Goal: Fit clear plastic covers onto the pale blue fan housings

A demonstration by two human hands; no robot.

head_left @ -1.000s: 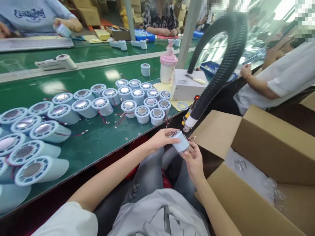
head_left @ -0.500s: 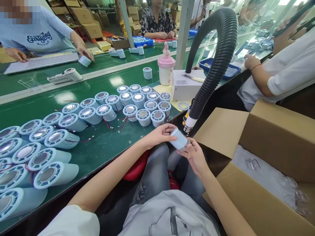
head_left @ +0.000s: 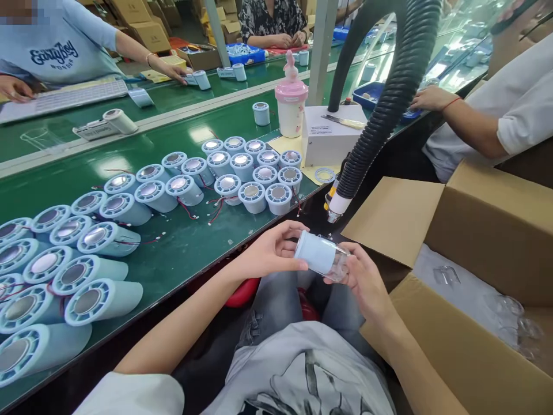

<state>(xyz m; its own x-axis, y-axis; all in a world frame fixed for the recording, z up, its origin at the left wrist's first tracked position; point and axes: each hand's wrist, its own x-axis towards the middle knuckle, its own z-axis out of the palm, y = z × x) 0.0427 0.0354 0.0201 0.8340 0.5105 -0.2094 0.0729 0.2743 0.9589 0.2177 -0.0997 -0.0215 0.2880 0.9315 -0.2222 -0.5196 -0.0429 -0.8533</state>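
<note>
Between my hands, above my lap, is a light blue cylindrical housing (head_left: 315, 252) lying on its side. A clear plastic cup (head_left: 339, 264) sits partly over its right end. My left hand (head_left: 279, 251) grips the blue end with fingers behind and thumb in front. My right hand (head_left: 363, 276) is closed around the clear cup from the right. Just above them hangs the nozzle (head_left: 337, 207) of a black corrugated hose (head_left: 389, 109), apart from my hands. On the green bench, many similar blue housings (head_left: 279, 196) stand in rows, several with red and black wires.
An open cardboard box (head_left: 484, 225) at my right holds clear cups (head_left: 447, 275). A white box-shaped unit (head_left: 326, 138) and a pink-lidded cup (head_left: 291, 109) stand on the bench (head_left: 194, 230). Co-workers sit across the bench and at the right.
Both hands and the housing have come slightly lower and closer, away from the nozzle; more of the clear cup shows. The co-worker at the left has reached toward another blue piece.
</note>
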